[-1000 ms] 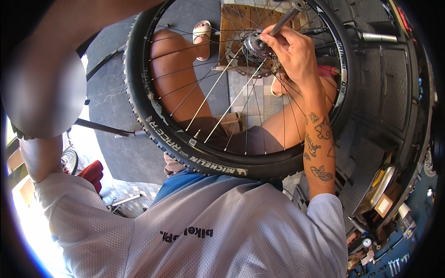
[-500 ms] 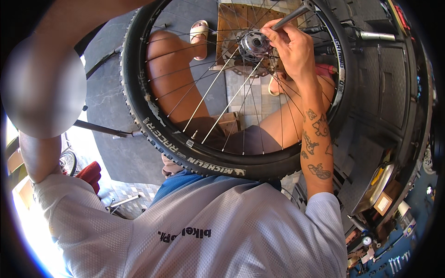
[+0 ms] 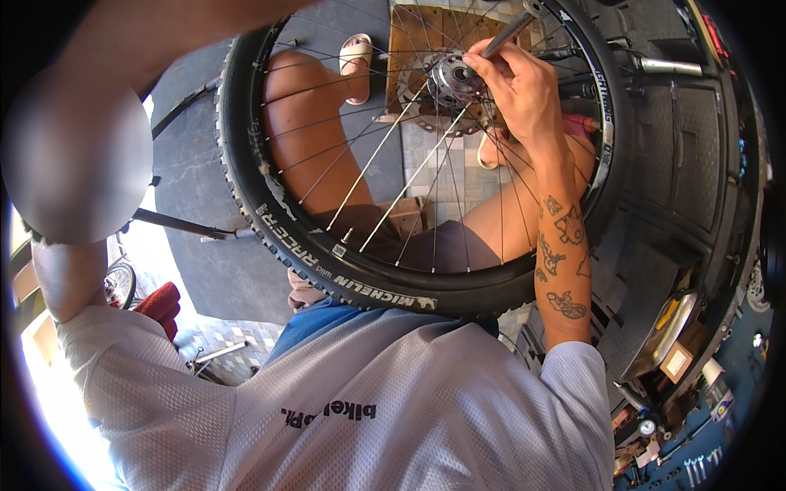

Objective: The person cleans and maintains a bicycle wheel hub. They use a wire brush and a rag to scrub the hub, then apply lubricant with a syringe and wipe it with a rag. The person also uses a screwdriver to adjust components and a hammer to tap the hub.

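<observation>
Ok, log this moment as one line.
Left hand: not visible | Right hand: holding grey metal rod-shaped tool beside round grey metal hub | Surroundings: black-tyred, wire-spoked bicycle wheel around hub

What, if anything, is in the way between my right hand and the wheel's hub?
Nothing visible stands between them: the right hand, gripping a dark rod, has its fingertips over the upper right edge of the hub. Whether they touch it, I cannot tell.

This looks like a bicycle workshop, with wrenches [image 3: 701,469] and a spoked wheel [image 3: 452,82]
</observation>
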Available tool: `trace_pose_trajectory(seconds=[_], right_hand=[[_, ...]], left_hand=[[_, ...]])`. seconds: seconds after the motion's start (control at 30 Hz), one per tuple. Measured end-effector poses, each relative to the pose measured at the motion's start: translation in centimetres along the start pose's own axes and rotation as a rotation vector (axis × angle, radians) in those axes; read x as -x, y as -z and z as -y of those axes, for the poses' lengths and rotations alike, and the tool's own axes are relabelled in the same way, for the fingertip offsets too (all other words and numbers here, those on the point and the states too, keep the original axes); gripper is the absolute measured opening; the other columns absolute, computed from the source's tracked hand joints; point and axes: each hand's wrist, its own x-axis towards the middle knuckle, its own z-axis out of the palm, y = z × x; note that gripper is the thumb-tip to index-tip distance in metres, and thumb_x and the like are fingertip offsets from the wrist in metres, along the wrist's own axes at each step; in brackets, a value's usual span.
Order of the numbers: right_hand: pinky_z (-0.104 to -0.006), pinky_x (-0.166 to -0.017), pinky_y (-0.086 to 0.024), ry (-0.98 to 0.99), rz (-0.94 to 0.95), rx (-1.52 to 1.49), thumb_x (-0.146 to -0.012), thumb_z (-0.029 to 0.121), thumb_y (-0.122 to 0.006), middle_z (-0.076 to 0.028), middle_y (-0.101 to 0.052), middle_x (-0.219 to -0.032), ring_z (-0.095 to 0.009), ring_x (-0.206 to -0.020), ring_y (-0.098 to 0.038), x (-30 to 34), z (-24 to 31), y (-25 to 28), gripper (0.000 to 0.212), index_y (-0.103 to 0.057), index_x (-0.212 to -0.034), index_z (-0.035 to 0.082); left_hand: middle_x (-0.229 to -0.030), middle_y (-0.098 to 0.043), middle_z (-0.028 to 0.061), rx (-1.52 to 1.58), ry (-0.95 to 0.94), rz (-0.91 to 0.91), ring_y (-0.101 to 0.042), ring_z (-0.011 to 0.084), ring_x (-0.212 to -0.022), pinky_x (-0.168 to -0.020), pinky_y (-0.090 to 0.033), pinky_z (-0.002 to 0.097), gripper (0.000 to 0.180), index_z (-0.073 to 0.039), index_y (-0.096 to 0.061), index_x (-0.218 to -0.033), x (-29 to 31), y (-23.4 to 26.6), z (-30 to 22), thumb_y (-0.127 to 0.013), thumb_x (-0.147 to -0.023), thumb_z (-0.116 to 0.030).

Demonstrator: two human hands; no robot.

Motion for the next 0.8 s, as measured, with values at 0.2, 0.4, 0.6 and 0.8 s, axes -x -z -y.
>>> trace_pose_trajectory(seconds=[0.2, 0.4, 0.6, 0.8], right_hand=[[-0.0294, -0.075, -0.06, -0.009, 0.022, 0.064, -0.102, 0.015, -0.076, -0.009, -0.08, -0.095, -0.013, -0.086, -0.076, 0.1, -0.3, 0.2, 0.019, -0.075, -0.108, -0.003], [-0.0271, -0.086, -0.063, -0.256, -0.153, -0.215, -0.106, 0.016, -0.071, -0.009, -0.08, -0.098, -0.015, -0.101, -0.078, -0.5, -0.3, -0.1, 0.019, -0.075, -0.108, -0.003], [-0.0303, -0.072, -0.052, -0.039, -0.277, -0.754, -0.111, 0.024, -0.063, -0.002, -0.06, -0.086, -0.012, -0.083, -0.062, -3.5, 2.4, 0.7, 0.025, -0.063, -0.097, 0.003], [-0.0233, -0.051, -0.036, -0.22, -0.114, -0.929, -0.11, 0.04, -0.065, 0.005, -0.051, -0.07, -0.004, -0.054, -0.042, -6.7, 4.7, 1.4, 0.041, -0.061, -0.088, 0.007]], left_hand=[[-0.064, -0.063, 0.0167, -0.041, -0.372, -0.085, -0.066, 0.0246, -0.056, -0.06, -0.056, 0.0398, 0.037, 0.004, -0.071, -0.11, 1.0, -2.9, 0.3, -0.055, -0.113, -0.029], [-0.064, -0.062, 0.0159, 0.04, -0.26, -0.032, -0.065, 0.0239, -0.056, -0.059, -0.055, 0.0395, 0.037, 0.003, -0.071, -0.109, 0.6, -2.1, 2.2, -0.055, -0.113, -0.03], [-0.064, -0.062, 0.0151, 0.116, -0.192, 0.017, -0.064, 0.0231, -0.056, -0.059, -0.054, 0.0393, 0.038, 0.003, -0.071, -0.108, 0.1, -1.3, 2.7, -0.056, -0.113, -0.031], [-0.065, -0.061, 0.0142, 0.159, -0.137, 0.043, -0.063, 0.0223, -0.056, -0.058, -0.053, 0.0391, 0.038, 0.003, -0.071, -0.108, -0.3, -0.5, 2.9, -0.056, -0.113, -0.032]])
